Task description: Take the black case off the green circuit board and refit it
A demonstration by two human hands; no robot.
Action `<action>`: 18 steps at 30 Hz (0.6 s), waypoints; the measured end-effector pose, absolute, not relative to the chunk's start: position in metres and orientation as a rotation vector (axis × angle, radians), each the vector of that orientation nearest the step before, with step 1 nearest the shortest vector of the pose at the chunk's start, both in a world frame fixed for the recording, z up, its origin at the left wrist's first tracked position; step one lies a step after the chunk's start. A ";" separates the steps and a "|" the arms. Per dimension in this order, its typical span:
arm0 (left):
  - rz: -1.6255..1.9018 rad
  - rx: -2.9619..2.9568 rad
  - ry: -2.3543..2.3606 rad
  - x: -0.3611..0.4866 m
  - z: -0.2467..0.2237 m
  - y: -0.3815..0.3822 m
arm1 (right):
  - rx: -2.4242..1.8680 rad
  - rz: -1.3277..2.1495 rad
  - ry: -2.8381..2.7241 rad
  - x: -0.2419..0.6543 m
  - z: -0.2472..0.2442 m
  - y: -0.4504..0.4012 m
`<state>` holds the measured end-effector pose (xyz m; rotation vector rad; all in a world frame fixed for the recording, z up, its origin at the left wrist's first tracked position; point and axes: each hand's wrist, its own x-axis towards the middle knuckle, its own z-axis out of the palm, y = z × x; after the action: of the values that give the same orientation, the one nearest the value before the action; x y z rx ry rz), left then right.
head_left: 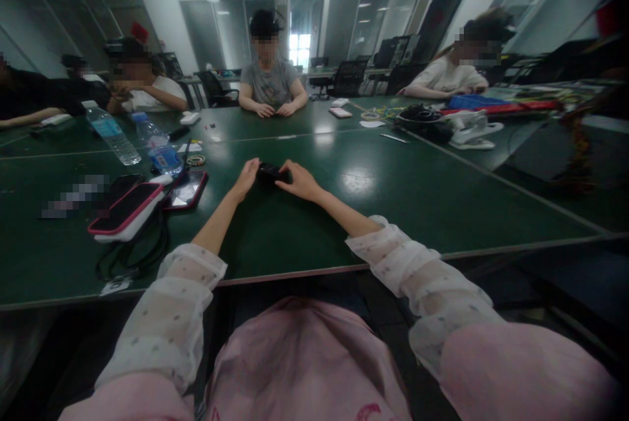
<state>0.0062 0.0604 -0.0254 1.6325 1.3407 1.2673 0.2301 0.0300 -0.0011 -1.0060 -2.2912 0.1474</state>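
A small, dark, box-like object [270, 173] is between my two hands just above or on the green table [289, 231]; its exact kind is too dim to make out. My left hand [247, 177] closes on its left end, thumb and fingers pressed together. At the right end, my right hand [301, 181] grips it between a curved index finger and the thumb. Part of the object is covered by my fingers.
To my left lie a pink-edged phone [128, 206] on a white item, another phone [187, 190], a black cord [130, 254], and two water bottles [164, 152]. Several people sit around the table. A white device [474, 131] and a pen [394, 138] lie to the right.
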 end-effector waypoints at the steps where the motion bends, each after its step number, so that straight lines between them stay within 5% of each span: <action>1: 1.275 1.624 1.357 0.004 -0.024 0.060 | -1.001 0.147 -2.283 0.232 -0.002 0.033; 18: 0.962 1.834 1.072 0.022 -0.021 0.049 | -1.224 0.253 -2.004 0.254 -0.025 0.066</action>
<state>0.0216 0.0488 -0.0211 1.8342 1.0718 0.9622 0.2545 0.0655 -0.0250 -1.2243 -2.0038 0.2529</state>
